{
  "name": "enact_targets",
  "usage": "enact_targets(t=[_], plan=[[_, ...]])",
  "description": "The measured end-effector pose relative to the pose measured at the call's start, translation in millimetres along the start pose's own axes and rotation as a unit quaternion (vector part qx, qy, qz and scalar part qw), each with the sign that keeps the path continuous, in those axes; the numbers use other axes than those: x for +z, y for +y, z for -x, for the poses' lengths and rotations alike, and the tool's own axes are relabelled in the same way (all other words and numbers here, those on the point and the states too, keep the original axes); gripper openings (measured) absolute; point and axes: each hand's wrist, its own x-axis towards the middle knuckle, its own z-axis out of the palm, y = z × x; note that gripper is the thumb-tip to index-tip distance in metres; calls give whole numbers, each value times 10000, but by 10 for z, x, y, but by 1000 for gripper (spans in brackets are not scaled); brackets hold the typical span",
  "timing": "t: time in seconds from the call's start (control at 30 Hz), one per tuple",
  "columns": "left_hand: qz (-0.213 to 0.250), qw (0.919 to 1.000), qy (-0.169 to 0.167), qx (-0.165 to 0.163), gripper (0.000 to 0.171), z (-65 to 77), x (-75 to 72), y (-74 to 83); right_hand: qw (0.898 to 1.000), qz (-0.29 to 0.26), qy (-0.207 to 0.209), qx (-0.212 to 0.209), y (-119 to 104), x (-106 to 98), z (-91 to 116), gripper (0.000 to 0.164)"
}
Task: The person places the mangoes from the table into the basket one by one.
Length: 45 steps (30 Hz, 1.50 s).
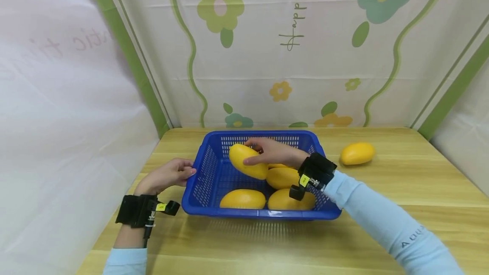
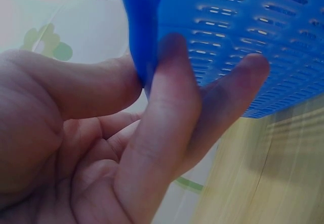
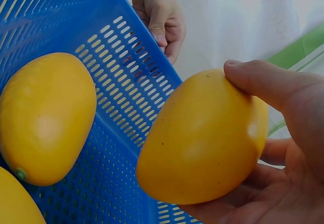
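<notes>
A blue plastic basket (image 1: 263, 213) with slotted walls stands on the wooden table. My left hand (image 1: 170, 176) pinches its left rim; in the left wrist view the thumb (image 2: 96, 87) lies on one side of the rim and the fingers on the other. My right hand (image 1: 273, 152) holds a yellow mango (image 1: 246, 160) over the inside of the basket, thumb on one side and fingers curled round the other. Below it lie several more mangoes, among them one at the front left (image 1: 243, 199) and one at the front right (image 1: 286, 200).
Another mango (image 1: 357, 153) lies on the wooden table (image 1: 397, 181) to the right of the basket. A white cloth printed with flowers (image 1: 244, 63) hangs behind the table, and a white cloth wall (image 1: 68, 139) rises at the left.
</notes>
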Motion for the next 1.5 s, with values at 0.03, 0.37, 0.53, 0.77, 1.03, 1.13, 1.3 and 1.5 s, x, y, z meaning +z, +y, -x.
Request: enact_targets(t=[0.03,0.37,0.53,0.77,1.03,1.13,1.3,1.5], plan=[[4,10000,-11,7,34,-2,1,-3,10000,10,-1,-22,5,9,-11,51],[48,10000,-54,18,34,-10,3,0,9997,221,-28,-109,79,84,-132,47],[82,9999,-79,52,34,-5,-2,-7,9996,268,-83,-64,117,119,-143,49],[87,9999,-102,71,35,1,-14,-27,9990,409,-183,12,146,168,-188,47],[5,9999,-85,54,36,-14,-17,-16,9994,178,-212,203,196,184,-272,49],[-1,10000,-70,16,36,-21,-10,-3,9993,139,-268,223,221,182,-310,46],[41,10000,-44,-20,34,-26,5,11,9983,242,-417,329,247,189,-359,47],[87,9999,-60,-24,33,-21,-6,-10,9971,228,-593,424,273,220,-397,46]])
